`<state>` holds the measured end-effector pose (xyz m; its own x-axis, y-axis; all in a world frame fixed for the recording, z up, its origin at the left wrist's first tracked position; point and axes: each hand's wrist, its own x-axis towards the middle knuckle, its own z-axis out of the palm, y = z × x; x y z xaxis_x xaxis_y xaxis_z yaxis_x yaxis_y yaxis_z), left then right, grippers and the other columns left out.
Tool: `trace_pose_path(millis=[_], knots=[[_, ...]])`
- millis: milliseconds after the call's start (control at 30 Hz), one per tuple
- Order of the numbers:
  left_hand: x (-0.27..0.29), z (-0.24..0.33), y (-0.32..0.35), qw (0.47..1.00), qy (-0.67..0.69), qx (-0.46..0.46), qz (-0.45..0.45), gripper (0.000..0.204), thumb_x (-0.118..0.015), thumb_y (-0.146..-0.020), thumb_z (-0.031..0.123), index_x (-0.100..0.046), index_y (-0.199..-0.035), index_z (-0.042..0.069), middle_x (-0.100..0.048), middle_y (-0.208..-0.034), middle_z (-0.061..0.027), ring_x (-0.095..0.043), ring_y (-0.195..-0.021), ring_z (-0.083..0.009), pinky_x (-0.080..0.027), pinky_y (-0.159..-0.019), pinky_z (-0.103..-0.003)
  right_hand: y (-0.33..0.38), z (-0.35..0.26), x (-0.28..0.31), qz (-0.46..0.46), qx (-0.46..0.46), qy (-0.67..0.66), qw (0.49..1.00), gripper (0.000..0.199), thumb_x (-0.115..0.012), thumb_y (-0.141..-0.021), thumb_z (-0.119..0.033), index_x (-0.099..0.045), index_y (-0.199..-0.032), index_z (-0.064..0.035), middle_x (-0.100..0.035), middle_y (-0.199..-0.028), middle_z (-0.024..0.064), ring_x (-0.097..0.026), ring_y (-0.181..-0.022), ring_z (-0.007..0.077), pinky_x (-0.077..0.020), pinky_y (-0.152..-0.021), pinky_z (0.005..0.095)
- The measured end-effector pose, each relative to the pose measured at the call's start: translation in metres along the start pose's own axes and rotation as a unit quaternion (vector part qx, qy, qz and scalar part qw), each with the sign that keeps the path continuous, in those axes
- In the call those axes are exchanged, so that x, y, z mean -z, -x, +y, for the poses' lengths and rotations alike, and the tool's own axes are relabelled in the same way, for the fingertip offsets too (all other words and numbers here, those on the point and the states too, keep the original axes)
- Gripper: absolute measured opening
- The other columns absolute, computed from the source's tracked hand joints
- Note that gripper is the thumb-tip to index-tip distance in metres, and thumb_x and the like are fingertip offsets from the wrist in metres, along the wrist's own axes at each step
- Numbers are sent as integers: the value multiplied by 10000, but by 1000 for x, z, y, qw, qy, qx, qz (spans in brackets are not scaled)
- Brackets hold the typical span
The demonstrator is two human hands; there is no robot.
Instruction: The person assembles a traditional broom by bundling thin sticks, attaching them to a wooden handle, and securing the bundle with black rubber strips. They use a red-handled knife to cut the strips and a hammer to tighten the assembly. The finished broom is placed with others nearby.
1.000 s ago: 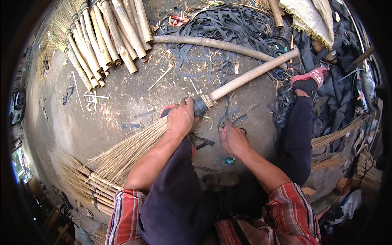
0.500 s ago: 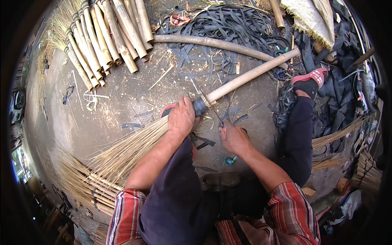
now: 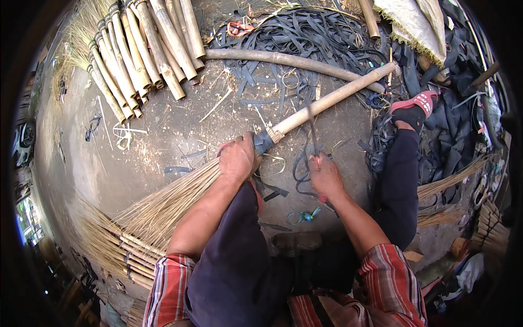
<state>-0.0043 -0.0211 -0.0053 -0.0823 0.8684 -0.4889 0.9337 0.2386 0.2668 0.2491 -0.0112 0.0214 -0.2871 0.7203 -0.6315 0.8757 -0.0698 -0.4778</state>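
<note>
Black-banded broom [image 3: 263, 141] slants past my left knee [image 3: 239, 218], handle [image 3: 338, 99] crossing pole [image 3: 283, 58]. Left fingers [image 3: 245, 143] wrapped round bristles [image 3: 177, 203] beside band, likely to steady it; right fingers [image 3: 325, 167] clenched round knife [image 3: 313, 133], probably for firm control, blurred blade over handle.

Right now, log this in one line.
left hand: grips bristles beside binding | right hand: holds knife across bamboo handle, contact unclear

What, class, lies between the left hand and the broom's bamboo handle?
The head view shows a dark binding and pale stalk ends between the left hand and handle.
</note>
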Motion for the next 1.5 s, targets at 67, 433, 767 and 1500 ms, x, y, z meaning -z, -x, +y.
trace_pose_path(millis=[67,433,767,1500], knots=[[1,0,-1,1000,-1,-2,0,596,-880,-808,295,-559,-1227,18,-718,-1117,-237,-751,-980,-419,-628,-828,-495,0,-1,0,-50,14,-45,998,309,-521,-1067,-269,-587,-1151,21,-719,-921,325,-705,-916,535,-543,-820,620],[-2,0,1,1000,-11,4,21,563,-871,-801,288,-564,-1180,7,-718,-1099,-250,-757,-977,-414,-635,-807,-483,-2,-12,-10,-2,31,14,999,317,-543,-1061,-267,-619,-1079,41,-717,-898,331,-712,-915,528,-554,-841,593],[15,-6,7,1000,13,-20,-18,647,-881,-804,355,-525,-1222,13,-716,-1083,-253,-747,-973,-437,-616,-816,-511,-4,-4,7,8,-23,-31,999,321,-551,-1049,-264,-584,-1120,47,-714,-915,339,-716,-927,511,-545,-820,603],[14,-2,4,999,-7,-31,-23,651,-864,-821,360,-529,-1242,-5,-660,-1197,-249,-732,-1014,-420,-610,-868,-504,-4,12,-3,46,31,23,998,326,-538,-1064,-309,-571,-1118,11,-715,-912,319,-711,-890,521,-543,-800,625]])
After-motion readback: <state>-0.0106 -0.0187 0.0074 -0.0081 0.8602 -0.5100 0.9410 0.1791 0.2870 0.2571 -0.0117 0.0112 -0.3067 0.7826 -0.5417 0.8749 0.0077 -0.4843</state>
